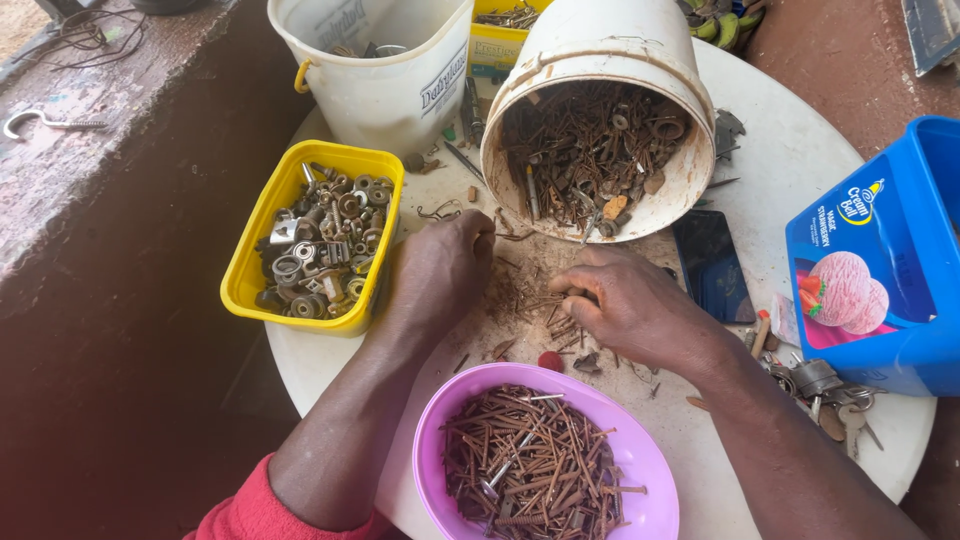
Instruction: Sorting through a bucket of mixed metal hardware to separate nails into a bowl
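Note:
My left hand [440, 268] rests knuckles-up on the round white table [800, 170], fingers curled over a small heap of rusty nails [520, 300] and rust dust. My right hand [625, 305] lies opposite it, fingertips pinching at nails in the same heap. A white bucket [600, 60] lies tipped on its side just beyond both hands, its mouth full of rusty nails, screws and washers. A pink oval bowl [640, 460] packed with rusty nails sits at the near table edge between my forearms.
A yellow tub [262, 215] of washers, nuts and bearings stands left of my left hand. An upright white bucket [380, 90] is behind it. A dark phone [712, 265], a blue ice-cream tub [880, 270] and keys with a padlock [825, 385] lie to the right.

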